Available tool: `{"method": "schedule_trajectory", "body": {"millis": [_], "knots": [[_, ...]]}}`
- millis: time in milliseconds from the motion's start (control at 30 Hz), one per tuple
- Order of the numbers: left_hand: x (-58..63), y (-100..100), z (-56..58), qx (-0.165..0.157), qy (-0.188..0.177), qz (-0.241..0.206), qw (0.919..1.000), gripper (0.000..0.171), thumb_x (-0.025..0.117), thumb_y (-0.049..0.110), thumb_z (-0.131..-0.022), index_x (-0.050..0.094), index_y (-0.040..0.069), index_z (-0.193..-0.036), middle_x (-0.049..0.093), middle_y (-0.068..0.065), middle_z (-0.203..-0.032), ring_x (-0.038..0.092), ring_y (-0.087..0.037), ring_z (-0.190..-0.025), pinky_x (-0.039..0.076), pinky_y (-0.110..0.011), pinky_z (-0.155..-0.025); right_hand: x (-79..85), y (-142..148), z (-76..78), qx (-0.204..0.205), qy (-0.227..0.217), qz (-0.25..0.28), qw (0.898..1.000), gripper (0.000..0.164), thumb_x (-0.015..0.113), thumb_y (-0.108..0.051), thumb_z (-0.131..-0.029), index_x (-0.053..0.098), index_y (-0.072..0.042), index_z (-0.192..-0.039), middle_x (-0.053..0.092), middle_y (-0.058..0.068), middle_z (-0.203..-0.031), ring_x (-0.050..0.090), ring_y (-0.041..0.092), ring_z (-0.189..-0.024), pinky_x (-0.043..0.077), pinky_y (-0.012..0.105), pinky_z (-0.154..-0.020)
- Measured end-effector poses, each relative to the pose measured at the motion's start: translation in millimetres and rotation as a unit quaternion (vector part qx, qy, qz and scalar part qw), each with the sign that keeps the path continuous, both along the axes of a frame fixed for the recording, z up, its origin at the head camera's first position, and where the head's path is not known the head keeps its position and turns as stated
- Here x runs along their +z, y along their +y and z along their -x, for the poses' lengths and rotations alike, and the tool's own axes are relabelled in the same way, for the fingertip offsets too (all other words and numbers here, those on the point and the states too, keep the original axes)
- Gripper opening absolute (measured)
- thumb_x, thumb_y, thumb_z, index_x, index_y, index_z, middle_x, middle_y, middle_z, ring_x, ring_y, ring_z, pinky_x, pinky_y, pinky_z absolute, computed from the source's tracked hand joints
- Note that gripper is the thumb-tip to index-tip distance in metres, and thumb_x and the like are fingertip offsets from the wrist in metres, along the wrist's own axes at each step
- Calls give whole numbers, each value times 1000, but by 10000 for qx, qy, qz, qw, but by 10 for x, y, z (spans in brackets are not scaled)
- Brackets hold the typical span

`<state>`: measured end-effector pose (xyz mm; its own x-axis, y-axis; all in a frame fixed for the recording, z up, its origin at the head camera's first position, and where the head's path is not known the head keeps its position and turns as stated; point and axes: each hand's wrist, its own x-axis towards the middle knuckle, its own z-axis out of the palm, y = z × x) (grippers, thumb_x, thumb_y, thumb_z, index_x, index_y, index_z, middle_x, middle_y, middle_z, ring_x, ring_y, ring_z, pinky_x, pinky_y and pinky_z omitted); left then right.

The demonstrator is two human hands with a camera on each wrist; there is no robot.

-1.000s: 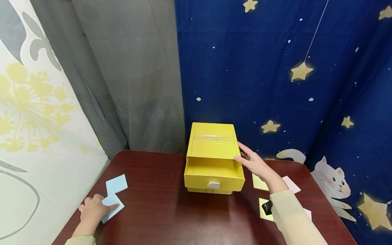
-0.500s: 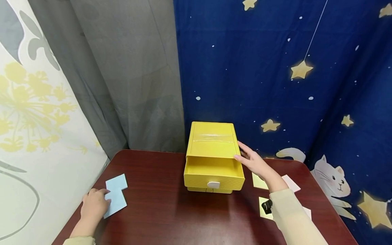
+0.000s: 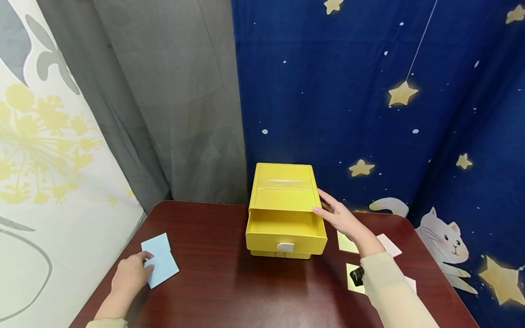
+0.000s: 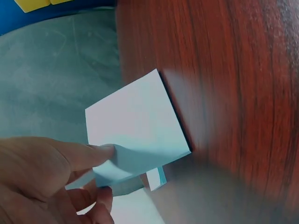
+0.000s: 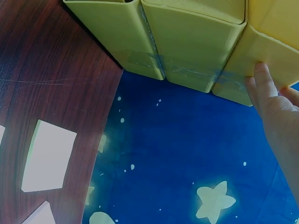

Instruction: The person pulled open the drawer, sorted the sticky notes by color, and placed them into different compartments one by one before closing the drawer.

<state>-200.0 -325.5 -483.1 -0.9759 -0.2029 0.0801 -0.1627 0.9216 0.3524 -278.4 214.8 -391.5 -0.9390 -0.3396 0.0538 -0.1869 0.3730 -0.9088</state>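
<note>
My left hand (image 3: pixel 130 273) pinches a pale blue pad of sticky notes (image 3: pixel 165 269) by its left edge. In the left wrist view, the thumb lies on top of this pad (image 4: pixel 140 123), with the other fingers below. A second blue pad (image 3: pixel 156 244) lies just behind it on the table, partly covered. At the table's far side stands a yellow drawer unit (image 3: pixel 285 182), its top drawer (image 3: pixel 266 243) pulled out and showing a bare inside. My right hand (image 3: pixel 344 222) touches the unit's right side with extended fingers, which show against the yellow wall in the right wrist view.
On the right, two pale yellow pads (image 3: pixel 346 243) and two pinkish ones (image 3: pixel 389 246) lie partly behind my right forearm. A black device (image 3: pixel 357 276) sits at that wrist. Grey and blue curtains (image 3: pixel 295 114) hang behind the brown table (image 3: pixel 205 282).
My left hand has shifted from pressing the nearer blue pad to pinching it, moving it slightly right, its near edge now swung rightward. The right hand and drawer unit have stayed put.
</note>
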Motion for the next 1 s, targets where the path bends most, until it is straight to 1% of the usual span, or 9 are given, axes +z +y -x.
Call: {"method": "schedule_trajectory", "body": {"millis": [133, 233, 333, 467, 600, 667, 767, 900, 1000], "knots": [[4, 56, 2, -116, 117, -35, 9999, 21, 65, 8, -81, 67, 2, -101, 65, -26, -102, 61, -45, -89, 51, -51, -60, 0, 3, -5, 1, -13, 16, 10000, 75, 56, -37, -95, 13, -19, -154, 10, 11, -159, 24, 37, -141, 32, 54, -108], [-12, 98, 6, -269, 322, -37, 9991, 15, 66, 9, -81, 68, 6, -96, 67, -21, -95, 63, -34, -78, 48, -44, -55, 2, 8, -11, -8, -26, -5, 10000, 75, 56, -37, -95, 12, -19, -154, 9, 11, -159, 23, 38, -141, 31, 54, -108], [-29, 143, 12, -404, 548, -25, 9977, 12, 69, 9, -81, 68, 9, -92, 67, -16, -88, 61, -24, -72, 46, -40, -53, 1, 13, -13, 11, -26, 1, 10000, 75, 55, -35, -96, 11, -18, -154, 8, 13, -159, 22, 38, -142, 31, 54, -108], [-61, 200, 2, -491, 894, -2, 9948, 12, 71, 9, -79, 69, 10, -91, 67, -14, -90, 63, -27, -76, 47, -43, -55, -4, 13, -5, 36, -11, 52, 10000, 74, 54, -34, -96, 11, -17, -154, 8, 13, -159, 22, 38, -142, 30, 54, -108], [-91, 273, 1, -569, 1339, 53, 9894, 13, 73, 10, -78, 71, 13, -90, 69, -11, -92, 66, -30, -82, 49, -47, -58, -9, 12, 5, 18, -10, 65, 10000, 73, 54, -33, -97, 11, -17, -154, 8, 13, -159, 22, 38, -142, 30, 54, -108], [-102, 314, 8, -623, 1602, 123, 9850, 12, 74, 11, -78, 72, 14, -89, 69, -7, -90, 66, -27, -79, 49, -46, -56, -11, 14, 7, 17, 7, 48, 10000, 73, 54, -32, -97, 11, -17, -154, 8, 13, -159, 21, 39, -142, 29, 54, -109], [-118, 368, 25, -759, 2062, 251, 9752, 14, 76, 10, -75, 73, 15, -87, 68, -2, -85, 65, -24, -76, 50, -44, -55, -12, 14, 6, -2, 29, 42, 10000, 72, 54, -31, -97, 12, -17, -154, 8, 13, -159, 22, 39, -141, 30, 54, -108], [-143, 437, 39, -986, 2741, 444, 9556, 18, 79, 8, -71, 74, 16, -86, 66, 2, -81, 63, -23, -78, 51, -44, -54, -12, 11, 3, 12, 39, 56, 10000, 71, 54, -31, -97, 12, -17, -154, 9, 13, -159, 22, 39, -141, 30, 54, -108], [-151, 495, 51, -1161, 3149, 551, 9404, 19, 80, 8, -69, 75, 16, -85, 65, 4, -81, 61, -22, -80, 52, -43, -55, -15, 9, 7, 23, 38, 71, 10000, 71, 53, -31, -97, 12, -17, -154, 8, 13, -159, 22, 39, -141, 29, 55, -109]]}}
